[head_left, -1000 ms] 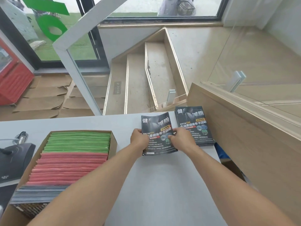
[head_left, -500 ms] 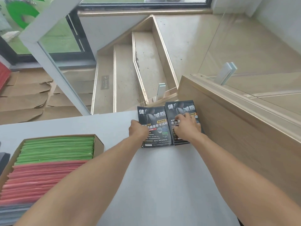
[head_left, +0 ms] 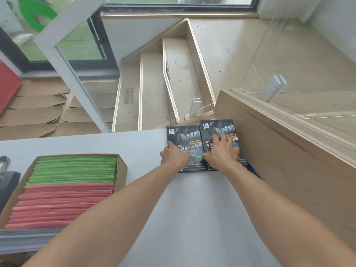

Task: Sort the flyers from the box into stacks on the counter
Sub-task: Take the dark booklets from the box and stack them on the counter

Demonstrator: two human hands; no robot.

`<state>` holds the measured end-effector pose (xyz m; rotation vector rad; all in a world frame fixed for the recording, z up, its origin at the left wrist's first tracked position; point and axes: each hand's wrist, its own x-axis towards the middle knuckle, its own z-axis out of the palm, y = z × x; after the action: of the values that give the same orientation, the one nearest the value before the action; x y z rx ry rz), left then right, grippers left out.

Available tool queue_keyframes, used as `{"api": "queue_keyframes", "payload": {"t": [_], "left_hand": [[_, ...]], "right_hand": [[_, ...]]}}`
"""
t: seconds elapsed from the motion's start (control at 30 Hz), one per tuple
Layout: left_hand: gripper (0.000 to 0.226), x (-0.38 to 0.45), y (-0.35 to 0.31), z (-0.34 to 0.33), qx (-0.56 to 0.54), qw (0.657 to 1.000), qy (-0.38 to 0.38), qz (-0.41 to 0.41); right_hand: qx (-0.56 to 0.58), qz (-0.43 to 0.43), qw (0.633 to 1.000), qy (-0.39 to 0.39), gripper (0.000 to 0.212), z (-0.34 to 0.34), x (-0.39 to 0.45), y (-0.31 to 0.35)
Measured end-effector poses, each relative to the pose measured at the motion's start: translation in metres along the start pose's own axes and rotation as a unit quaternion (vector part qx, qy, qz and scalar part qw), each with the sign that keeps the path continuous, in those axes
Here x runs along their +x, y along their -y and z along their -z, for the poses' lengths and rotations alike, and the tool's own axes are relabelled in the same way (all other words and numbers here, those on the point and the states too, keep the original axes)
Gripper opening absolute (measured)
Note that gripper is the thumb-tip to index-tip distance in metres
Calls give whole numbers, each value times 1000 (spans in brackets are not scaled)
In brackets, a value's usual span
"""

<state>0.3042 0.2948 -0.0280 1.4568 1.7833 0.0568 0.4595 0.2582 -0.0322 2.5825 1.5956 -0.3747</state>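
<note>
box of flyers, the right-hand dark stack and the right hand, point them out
box of flyers (head_left: 121, 171): head view, cardboard right wall
right-hand dark stack (head_left: 218, 125): head view, top flyer's upper part
right hand (head_left: 221, 151): head view, back of hand

Soft, even daylight comes from the window (head_left: 179, 2) far beyond the hands; shadows under the right hand (head_left: 221, 153) and left hand (head_left: 174, 156) are faint; the glass panel (head_left: 308, 60) right of them carries pale reflections; wide-angle bending curves the edges; forearms nearest the camera look slightly soft.
</note>
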Motion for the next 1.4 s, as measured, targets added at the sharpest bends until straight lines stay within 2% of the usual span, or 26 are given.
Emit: {"api": "queue_keyframes", "payload": {"t": [0.1, 0.17, 0.37, 0.47, 0.53, 0.6, 0.7, 0.77, 0.87, 1.0, 1.17, 1.23, 1.4], "left_hand": [[75, -3, 4, 2, 12, 1000, 11, -16], [78, -4, 8, 6, 14, 999, 28, -22], [92, -11, 27, 22, -125, 988, 79, -52], [88, -31, 43, 28, -117, 983, 87, -112], [81, -50, 54, 31, -129, 977, 63, -156], [69, -72, 66, 40, -184, 964, 20, -189], [46, -108, 97, 63, -264, 932, -76, -235], [35, -137, 128, 87, -286, 914, -149, -246], [28, -177, 181, 121, -236, 909, -249, -235], [31, -203, 252, 147, -156, 919, -314, -180], [45, -201, 307, 142, 5, 942, -278, -186], [55, -201, 315, 135, 44, 941, -264, -207], [72, -203, 319, 126, 132, 933, -261, -209]], "right_hand": [[8, 7, 1000, -2, 66, 0, -2, 0], [17, 10, 1000, 3, 65, 1, -2, -1], [44, 16, 999, 21, 61, 2, -5, -8], [49, 13, 998, 30, 58, 8, -11, -8], [60, 28, 998, -5, 54, 11, -22, -1], [123, 72, 988, -61, 44, 10, -40, 17], [246, 168, 948, -110, 29, 3, -82, 59], [295, 246, 917, -108, 23, -5, -119, 89], [326, 363, 868, -94, 20, -11, -176, 130], [277, 476, 830, -90, 24, -12, -233, 172], [108, 511, 849, -74, 46, -23, -264, 193], [49, 506, 859, -54, 55, -26, -267, 192], [-35, 504, 858, -93, 61, -32, -276, 183]]}}
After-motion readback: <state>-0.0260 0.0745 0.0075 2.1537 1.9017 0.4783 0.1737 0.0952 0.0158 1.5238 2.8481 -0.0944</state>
